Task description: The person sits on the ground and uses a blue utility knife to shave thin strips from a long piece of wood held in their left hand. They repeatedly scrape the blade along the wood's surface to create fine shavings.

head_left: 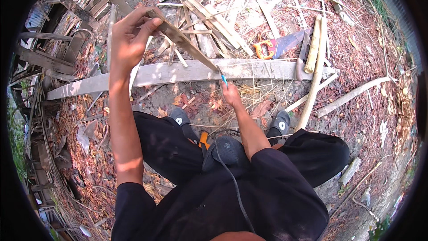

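Note:
My left hand (130,40) is raised and closed on the upper end of a flat wooden slat (185,40). The slat slants down to the right, its lower end over a long grey plank (178,73) lying across in front of me. My right hand (230,93) is closed around a slim tool with a blue handle (224,79). The tool's dark tip meets or nearly meets the slat's lower end; whether it is a blade is too small to tell.
A handsaw (287,44) with an orange handle lies beyond the plank. On the plank's right end rest a wooden-handled blade (302,58) and peeled sticks (314,44). Split wood strips (214,18) are heaped ahead. Broken boards (49,58) stand at left. Dry leaves cover the ground.

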Motion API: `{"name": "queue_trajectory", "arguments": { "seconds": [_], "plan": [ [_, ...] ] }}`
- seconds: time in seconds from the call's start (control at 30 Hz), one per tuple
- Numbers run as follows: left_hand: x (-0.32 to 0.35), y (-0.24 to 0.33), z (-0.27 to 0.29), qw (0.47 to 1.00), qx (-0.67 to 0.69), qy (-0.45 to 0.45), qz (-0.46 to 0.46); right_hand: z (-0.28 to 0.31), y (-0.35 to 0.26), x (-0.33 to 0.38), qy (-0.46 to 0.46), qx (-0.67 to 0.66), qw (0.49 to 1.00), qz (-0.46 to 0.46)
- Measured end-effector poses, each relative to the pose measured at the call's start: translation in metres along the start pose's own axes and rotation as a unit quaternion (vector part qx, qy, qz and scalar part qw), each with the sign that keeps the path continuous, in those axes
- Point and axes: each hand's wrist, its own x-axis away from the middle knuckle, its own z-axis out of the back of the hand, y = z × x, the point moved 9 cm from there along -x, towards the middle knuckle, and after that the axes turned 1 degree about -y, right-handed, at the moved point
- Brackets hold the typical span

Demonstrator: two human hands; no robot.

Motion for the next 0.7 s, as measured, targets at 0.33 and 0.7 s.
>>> {"name": "queue_trajectory", "arguments": {
  "seconds": [0.33,0.7],
  "plan": [
    [0.012,0.013,-0.021,0.998,-0.020,0.026,-0.057,0.027,-0.070,-0.001,-0.009,0.017,0.991,-0.135],
    [0.015,0.025,-0.037,0.993,-0.048,0.068,-0.084,-0.015,-0.005,-0.012,-0.038,0.077,0.974,-0.210]
  ]
}}
